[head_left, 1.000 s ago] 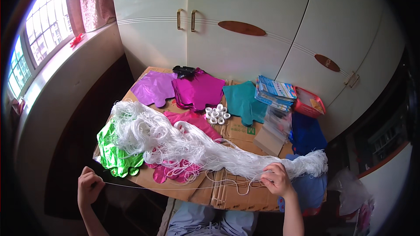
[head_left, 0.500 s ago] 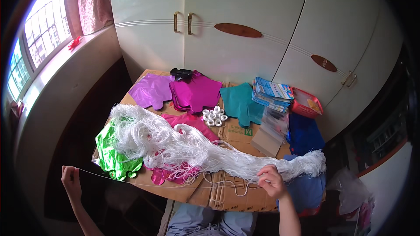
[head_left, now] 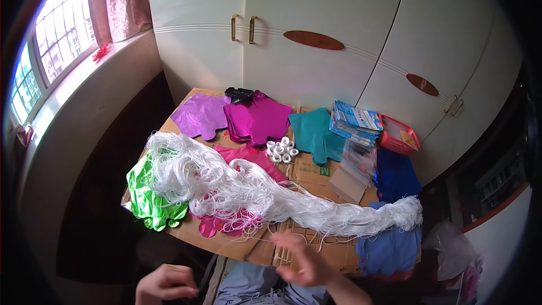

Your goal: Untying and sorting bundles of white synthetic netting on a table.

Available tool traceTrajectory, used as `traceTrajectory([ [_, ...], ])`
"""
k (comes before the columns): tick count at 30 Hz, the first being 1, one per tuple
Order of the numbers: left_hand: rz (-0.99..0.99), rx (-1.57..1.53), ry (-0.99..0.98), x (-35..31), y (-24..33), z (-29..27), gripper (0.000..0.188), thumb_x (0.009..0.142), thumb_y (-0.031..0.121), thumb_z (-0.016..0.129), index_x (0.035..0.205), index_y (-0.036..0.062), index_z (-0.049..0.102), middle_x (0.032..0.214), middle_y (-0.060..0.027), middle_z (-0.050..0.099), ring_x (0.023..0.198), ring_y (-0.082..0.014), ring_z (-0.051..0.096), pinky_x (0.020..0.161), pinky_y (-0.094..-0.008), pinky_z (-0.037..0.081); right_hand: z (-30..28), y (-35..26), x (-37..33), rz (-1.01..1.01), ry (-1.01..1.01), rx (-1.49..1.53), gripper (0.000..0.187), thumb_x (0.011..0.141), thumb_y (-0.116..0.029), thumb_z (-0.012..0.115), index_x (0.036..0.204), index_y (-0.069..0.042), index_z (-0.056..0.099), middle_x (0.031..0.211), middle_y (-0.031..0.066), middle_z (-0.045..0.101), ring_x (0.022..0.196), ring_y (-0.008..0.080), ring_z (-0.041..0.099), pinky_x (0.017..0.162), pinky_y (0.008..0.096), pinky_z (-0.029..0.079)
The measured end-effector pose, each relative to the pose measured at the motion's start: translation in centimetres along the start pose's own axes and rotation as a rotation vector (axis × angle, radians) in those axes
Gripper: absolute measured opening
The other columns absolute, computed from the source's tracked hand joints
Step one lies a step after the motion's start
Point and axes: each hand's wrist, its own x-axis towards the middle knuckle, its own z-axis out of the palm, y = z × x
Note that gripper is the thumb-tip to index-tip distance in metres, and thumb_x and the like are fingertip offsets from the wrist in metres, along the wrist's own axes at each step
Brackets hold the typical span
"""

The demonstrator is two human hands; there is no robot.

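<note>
A long hank of white string (head_left: 265,195) stretches across the cardboard-covered table (head_left: 248,251), loose and tangled at the left, gathered into a bundle at the right. My left hand (head_left: 167,284) is below the table's near edge, its fingers curled closed; whatever they may hold is hidden. Over the near edge, in front of the hank, my right hand (head_left: 302,260) is slightly blurred, with thumb and fingers apart. Loose strands hang close to its fingertips. Under the hank lie a shiny green foil piece (head_left: 151,192) and pink foil pieces (head_left: 248,161).
Behind the hank lie purple foil (head_left: 199,116), magenta foil (head_left: 259,117), teal foil (head_left: 317,135) and several small white rolls (head_left: 282,150). A stack of blue printed cards (head_left: 355,123), a red basket (head_left: 398,135) and blue pieces (head_left: 389,253) occupy the right side. White cabinets (head_left: 316,79) stand behind.
My left hand has come in from the far left, toward my lap. My right hand has moved left and nearer, its fingers spreading. The strand stretched between the hands no longer shows.
</note>
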Motion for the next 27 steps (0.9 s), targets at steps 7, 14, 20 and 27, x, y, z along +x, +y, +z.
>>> traceTrajectory([
  [7,-0.109,-0.154,0.144,5.4,0.0,4.0,0.016,0.084,0.009,0.062,0.075,-0.0042,0.060,0.071,-0.0105,0.063,0.065,-0.0155,0.062,0.057,-0.0264,0.047,6.5,2.0,-2.0,0.329,-0.382,1.122,0.022,0.092,-0.020,0.051,0.106,-0.003,0.047,0.074,0.0000,0.049,0.065,0.0089,0.048,0.060,0.0233,0.038],
  [14,0.037,-0.533,0.473,6.6,-4.1,8.2,0.016,0.081,0.000,0.058,0.094,-0.0052,0.064,0.077,-0.0139,0.065,0.067,-0.0172,0.056,0.061,-0.0299,0.044,8.5,1.4,-4.3,0.387,-0.024,0.587,0.015,0.094,-0.017,0.048,0.091,-0.004,0.055,0.064,0.0017,0.049,0.057,0.0062,0.046,0.053,0.0211,0.036],
  [20,0.331,-0.596,0.004,8.0,-4.1,8.4,0.009,0.080,0.002,0.059,0.084,-0.0045,0.064,0.073,-0.0135,0.064,0.067,-0.0218,0.052,0.061,-0.0331,0.040,3.9,1.2,-3.0,0.250,0.030,0.480,0.007,0.089,-0.009,0.053,0.091,-0.005,0.057,0.067,0.0072,0.058,0.057,0.0175,0.058,0.054,0.0284,0.045],
  [27,0.286,0.091,0.129,9.1,-3.1,7.8,0.011,0.073,-0.003,0.056,0.080,-0.0031,0.064,0.077,-0.0117,0.066,0.065,-0.0196,0.052,0.059,-0.0292,0.042,3.4,0.0,-2.8,0.146,0.088,0.421,0.007,0.084,-0.006,0.056,0.089,-0.003,0.058,0.068,0.0082,0.059,0.060,0.0228,0.061,0.055,0.0306,0.046],
])
